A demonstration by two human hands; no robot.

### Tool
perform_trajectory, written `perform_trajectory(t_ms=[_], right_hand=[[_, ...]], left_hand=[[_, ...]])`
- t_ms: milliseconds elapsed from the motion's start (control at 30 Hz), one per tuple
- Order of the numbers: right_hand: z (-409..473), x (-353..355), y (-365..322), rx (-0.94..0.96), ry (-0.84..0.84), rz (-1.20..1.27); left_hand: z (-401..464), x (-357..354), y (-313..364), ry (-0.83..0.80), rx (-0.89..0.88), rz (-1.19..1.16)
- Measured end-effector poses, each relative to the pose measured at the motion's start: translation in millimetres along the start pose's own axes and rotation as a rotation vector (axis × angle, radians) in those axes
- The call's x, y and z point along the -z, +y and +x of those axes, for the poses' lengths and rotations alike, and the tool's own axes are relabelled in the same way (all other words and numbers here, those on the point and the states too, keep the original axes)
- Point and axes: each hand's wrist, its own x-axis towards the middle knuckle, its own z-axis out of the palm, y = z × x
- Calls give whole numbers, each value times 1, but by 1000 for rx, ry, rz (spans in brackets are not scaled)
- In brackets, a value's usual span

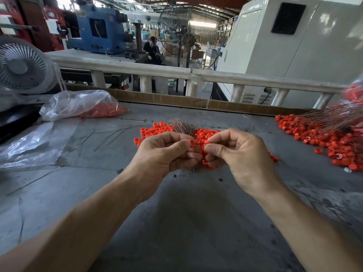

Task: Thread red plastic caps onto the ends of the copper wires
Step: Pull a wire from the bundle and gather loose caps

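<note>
**Red caps pinched over grey bench**

Grey, scuffed tabletop (176, 222) w/ both forearms reaching in. Left hand (165, 154) curls fingers, thumb pinching a ribbed red cap (192, 143) & a copper wire bundle (181, 125). Right hand (237, 154) pinches another cap (206, 142), knuckles nearly touching. Behind: loose cap pile (155, 130); crinkled clear bag (78, 105) far left.

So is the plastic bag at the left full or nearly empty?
Nearly empty: the plastic bag lies flat, red caps only in one corner.

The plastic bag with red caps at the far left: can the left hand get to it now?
Probably not at once: the left hand is pinching a red cap, but bare table lies before the bag.
</note>
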Motion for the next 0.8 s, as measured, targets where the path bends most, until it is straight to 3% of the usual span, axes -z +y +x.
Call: perform_trajectory(t_ms=[800], right_hand=[[-5, -2, 1, 114, -94, -121]], left_hand=[[-1, 0, 0, -26, -30, -4]])
